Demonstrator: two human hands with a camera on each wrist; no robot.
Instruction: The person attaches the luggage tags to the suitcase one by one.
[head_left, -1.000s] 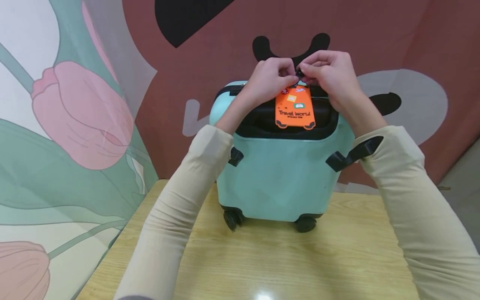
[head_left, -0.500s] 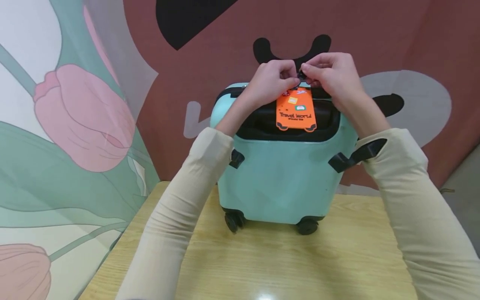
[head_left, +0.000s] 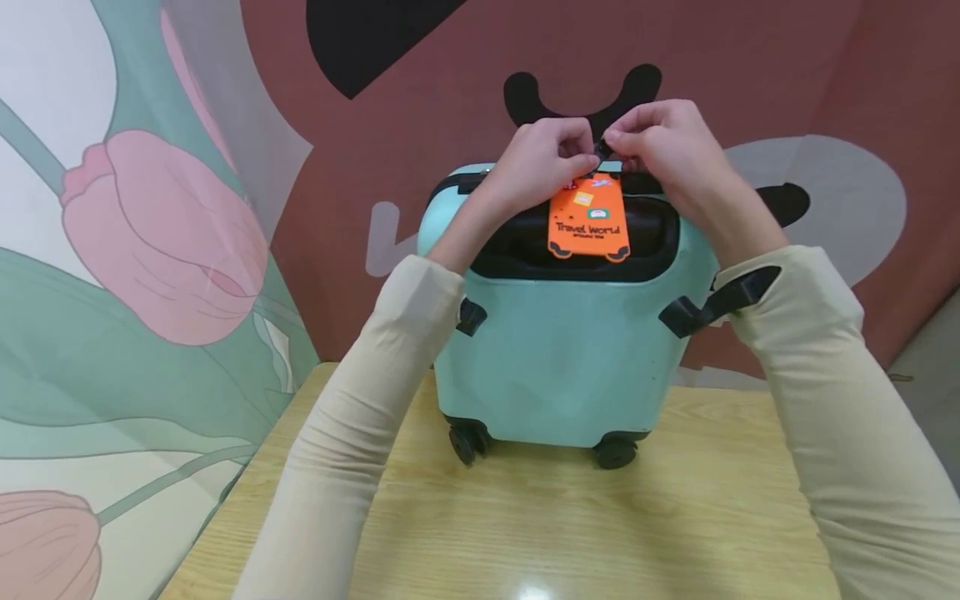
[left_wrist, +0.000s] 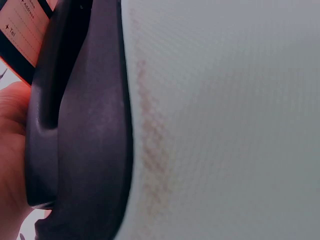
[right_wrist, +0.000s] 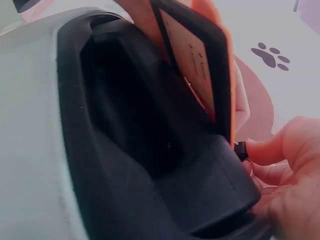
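Wooden table edge near mint suitcase, both hands' grip on strap.

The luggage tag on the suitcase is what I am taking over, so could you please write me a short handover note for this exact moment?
Left hand: fingertips pinch the tag's black strap at the top of the suitcase.
Right hand: fingertips pinch the same black strap from the other side.
Orange luggage tag, printed "Travel World", hangs over the black handle recess of the mint suitcase, which stands on its wheels on the wooden table.
Done: the tag is in place at the handle.
Left: whether the strap is fastened cannot be seen under the fingers; check it before letting go.
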